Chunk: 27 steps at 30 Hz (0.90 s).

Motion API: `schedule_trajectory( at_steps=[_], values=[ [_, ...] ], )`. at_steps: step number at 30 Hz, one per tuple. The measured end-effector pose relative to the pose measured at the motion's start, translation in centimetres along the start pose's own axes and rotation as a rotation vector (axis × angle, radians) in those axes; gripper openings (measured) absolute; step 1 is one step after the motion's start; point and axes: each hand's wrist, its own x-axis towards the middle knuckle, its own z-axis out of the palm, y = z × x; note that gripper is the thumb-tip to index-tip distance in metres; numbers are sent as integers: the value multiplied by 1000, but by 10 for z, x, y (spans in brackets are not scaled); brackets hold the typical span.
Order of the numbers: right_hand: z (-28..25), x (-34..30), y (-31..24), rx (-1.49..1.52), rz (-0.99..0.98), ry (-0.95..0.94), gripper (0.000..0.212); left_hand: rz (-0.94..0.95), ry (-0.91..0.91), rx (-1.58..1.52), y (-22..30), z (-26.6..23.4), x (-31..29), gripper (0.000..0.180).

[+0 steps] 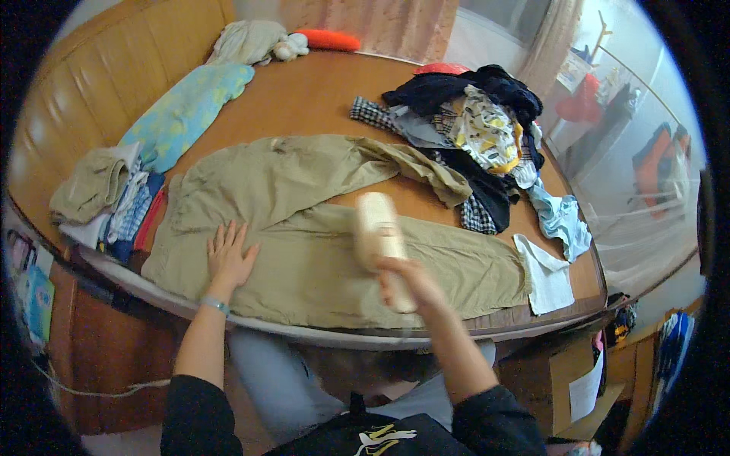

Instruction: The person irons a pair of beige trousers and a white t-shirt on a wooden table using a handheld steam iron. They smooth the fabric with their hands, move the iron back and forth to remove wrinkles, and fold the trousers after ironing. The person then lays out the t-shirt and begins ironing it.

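Khaki trousers (319, 266) lie spread across the bed edge in front of me, waistband to the left, one leg stretched right and the other bent behind it. Flat on the cloth near the waistband, my left hand (232, 254) rests with its fingers spread. My right hand (411, 283) grips the narrow end of a cream, oblong hand tool with a broad head (378, 222), held over the nearer leg. Motion smears the tool, so its exact kind and whether it touches the cloth cannot be made out.
A heap of clothes (487, 129) and a white cloth (549, 275) lie to the right. Folded clothes (95, 186) are stacked at the left, below a blue-yellow pillow (194, 106). A cardboard box (566, 387) stands below the bed at right; a cable (114, 391) runs at left.
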Motion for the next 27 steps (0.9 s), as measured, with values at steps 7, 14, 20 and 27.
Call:
schedule_trajectory(
  at_steps=[7, 14, 20, 27],
  values=[
    [49, 37, 27, 39, 86, -268, 27, -16, -33, 22, -4, 5, 2, 56],
    [-102, -25, -4, 80, 27, 90, 23, -30, -47, 31, -3, 4, -2, 56],
    [-220, -74, -22, 226, -104, 413, 23, -3, -42, 37, 1, 3, 1, 56],
    [-156, -73, -21, 105, -87, 410, 20, -14, -25, 41, -2, 3, 0, 55]
  ],
)
